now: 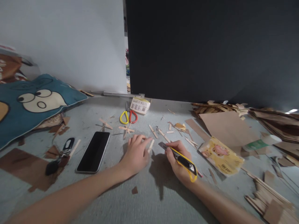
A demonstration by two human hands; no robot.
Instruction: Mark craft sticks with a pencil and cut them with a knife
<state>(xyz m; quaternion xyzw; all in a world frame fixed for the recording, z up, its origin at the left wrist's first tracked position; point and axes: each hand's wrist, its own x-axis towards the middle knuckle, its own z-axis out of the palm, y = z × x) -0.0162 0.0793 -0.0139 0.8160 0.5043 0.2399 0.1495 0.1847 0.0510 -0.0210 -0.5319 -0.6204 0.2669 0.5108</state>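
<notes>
My left hand is over the middle of the table, palm down, its fingers apart. Right beside its index finger and thumb lies a short piece of wooden craft stick; whether they touch it I cannot tell. My right hand is wrapped round a yellow and black utility knife, its blade out and pointing left toward that piece. Beyond the hands lie several cut sticks and a small star-shaped bundle of crossed sticks. A second crossed bundle is farther left.
Scissors with yellow and red handles lie near a tissue pack. A phone and keys are at left, below a blue cushion. Right are a yellow packet and cardboard. A dark panel stands behind.
</notes>
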